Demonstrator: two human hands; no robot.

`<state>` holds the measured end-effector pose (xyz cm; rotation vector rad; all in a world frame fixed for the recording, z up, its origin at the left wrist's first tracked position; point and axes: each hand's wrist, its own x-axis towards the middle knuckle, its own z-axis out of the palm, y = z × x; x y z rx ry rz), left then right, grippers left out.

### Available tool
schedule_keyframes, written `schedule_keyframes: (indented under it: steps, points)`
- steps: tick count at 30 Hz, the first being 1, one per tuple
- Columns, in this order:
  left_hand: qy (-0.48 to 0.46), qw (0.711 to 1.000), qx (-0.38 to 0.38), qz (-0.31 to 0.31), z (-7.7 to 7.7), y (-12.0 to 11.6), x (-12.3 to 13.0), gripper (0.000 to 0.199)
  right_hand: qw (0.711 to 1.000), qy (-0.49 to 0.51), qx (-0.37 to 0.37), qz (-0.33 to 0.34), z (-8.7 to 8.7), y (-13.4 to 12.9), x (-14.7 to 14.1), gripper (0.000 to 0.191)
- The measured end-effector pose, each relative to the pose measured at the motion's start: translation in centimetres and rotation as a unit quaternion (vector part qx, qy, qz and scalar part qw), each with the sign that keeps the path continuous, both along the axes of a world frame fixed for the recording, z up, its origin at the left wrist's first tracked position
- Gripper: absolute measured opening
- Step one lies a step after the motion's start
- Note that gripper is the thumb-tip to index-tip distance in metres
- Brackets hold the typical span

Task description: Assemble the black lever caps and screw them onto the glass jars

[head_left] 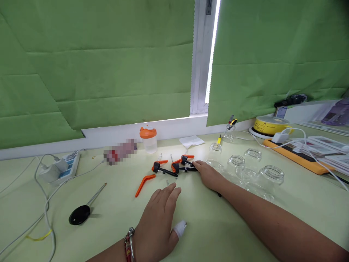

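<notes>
My right hand (208, 175) reaches to the middle of the table, its fingers curled over the black ends of orange-and-black tools (181, 168) that have thin metal rods. How firmly it grips them is hidden. Another tool of this kind (163, 170) lies just left of them, with a loose bent orange handle (144, 184) nearby. Nearer to me, my left hand (159, 218) is stretched out above the table, holding nothing; its thumb has a white wrap. A small metal rod shows beyond its fingertips. Part of a black object (219, 195) shows beneath my right wrist.
Several clear glass jars (236, 164) stand or lie right of my right hand. A black-handled screwdriver (81, 214), cables and a power strip (68, 169) are at left. An orange-lidded cup (148, 141) stands behind; an orange-edged power strip (297, 156) lies far right.
</notes>
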<state>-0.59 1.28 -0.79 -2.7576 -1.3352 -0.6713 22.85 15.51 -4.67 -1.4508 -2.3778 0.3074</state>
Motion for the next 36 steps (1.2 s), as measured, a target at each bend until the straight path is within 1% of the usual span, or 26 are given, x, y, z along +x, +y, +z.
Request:
schedule_keyframes:
  steps: [4,13,19,21,23,25,27,28,29,31,34,36]
  points:
    - [-0.009,1.000,0.003,-0.001,0.0,0.0,0.0,0.072,1.000,-0.006,-0.001,-0.002,0.0,0.0,0.0,0.056]
    - [0.016,1.000,0.001,0.005,0.1,0.1,0.1,0.072,1.000,-0.017,-0.001,0.000,0.1,-0.2,0.0,0.054]
    - [0.015,1.000,0.011,0.012,0.1,0.2,0.0,0.072,1.000,-0.013,-0.005,0.000,0.2,-0.2,0.0,0.055]
    - [0.019,1.000,0.016,0.019,0.4,0.5,-0.1,0.072,1.000,-0.012,-0.006,0.000,0.1,-0.3,0.1,0.054]
    - [0.031,0.999,0.015,0.034,1.2,1.0,-0.5,0.067,1.000,-0.010,-0.009,0.000,0.1,-0.3,0.1,0.055]
    - [0.065,0.995,-0.003,0.073,2.5,1.8,-1.2,0.057,1.000,-0.007,-0.012,-0.001,0.2,-0.3,0.1,0.056]
    - [0.109,0.982,-0.041,0.147,3.9,2.9,-2.6,0.045,1.000,-0.003,-0.015,-0.003,0.2,-0.4,0.1,0.057]
    - [0.138,0.971,-0.064,0.184,4.6,3.5,-3.6,0.039,1.000,-0.001,-0.017,-0.004,0.2,-0.4,0.1,0.057]
    - [0.166,0.957,-0.086,0.220,5.2,4.1,-4.8,0.037,1.000,0.002,-0.018,-0.006,0.2,-0.4,0.1,0.057]
    - [0.198,0.928,-0.145,0.281,6.1,5.4,-7.8,0.042,1.000,0.010,-0.019,-0.012,0.3,-0.4,0.1,0.058]
    - [0.188,0.892,-0.184,0.369,6.9,7.0,-12.5,0.047,0.999,0.025,-0.015,-0.025,0.7,-0.5,0.1,0.058]
    - [0.180,0.867,-0.214,0.413,7.2,7.8,-15.2,0.041,0.999,0.034,-0.011,-0.033,1.2,-0.7,0.2,0.058]
